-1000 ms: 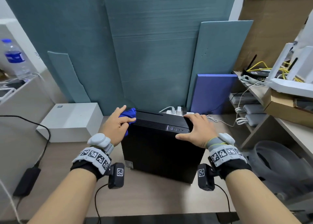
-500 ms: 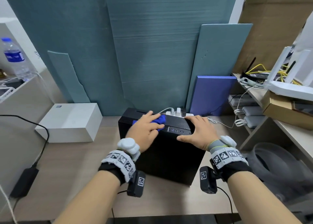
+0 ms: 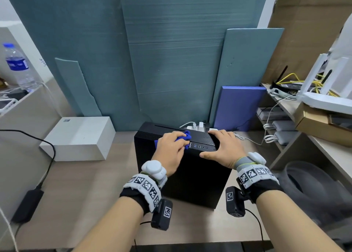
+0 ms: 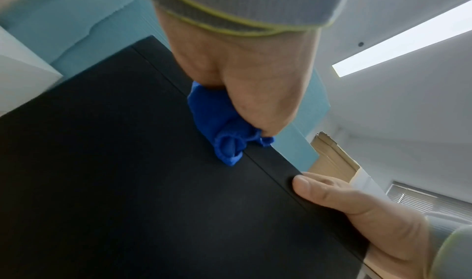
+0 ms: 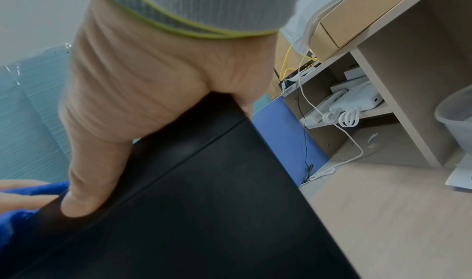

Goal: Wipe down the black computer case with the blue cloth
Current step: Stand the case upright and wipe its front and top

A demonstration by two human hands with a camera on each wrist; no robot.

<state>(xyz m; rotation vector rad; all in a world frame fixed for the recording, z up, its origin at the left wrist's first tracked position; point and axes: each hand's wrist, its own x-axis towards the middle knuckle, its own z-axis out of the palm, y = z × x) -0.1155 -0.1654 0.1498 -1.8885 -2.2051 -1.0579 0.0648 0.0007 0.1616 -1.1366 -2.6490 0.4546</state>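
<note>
The black computer case (image 3: 192, 179) stands upright on the desk, its ribbed top and front ports toward me. My left hand (image 3: 172, 148) grips the bunched blue cloth (image 3: 183, 137) and presses it on the case's top near the middle. The left wrist view shows the blue cloth (image 4: 219, 122) wadded under my palm against the case (image 4: 127, 182). My right hand (image 3: 222, 148) lies on the top's right end, fingers spread over the far edge and thumb on the near edge. In the right wrist view its thumb (image 5: 84, 182) presses the case (image 5: 204, 212).
A white box (image 3: 80, 137) sits on the desk left of the case. A power strip (image 3: 198, 127) and a blue panel (image 3: 240, 108) stand behind it. Shelves with cables (image 3: 270, 129) and cardboard boxes (image 3: 320, 124) are at the right. A black adapter (image 3: 28, 204) lies far left.
My left hand has slid the cloth from the case's left edge rightward along the top to near the middle. My right hand has stayed on the right end.
</note>
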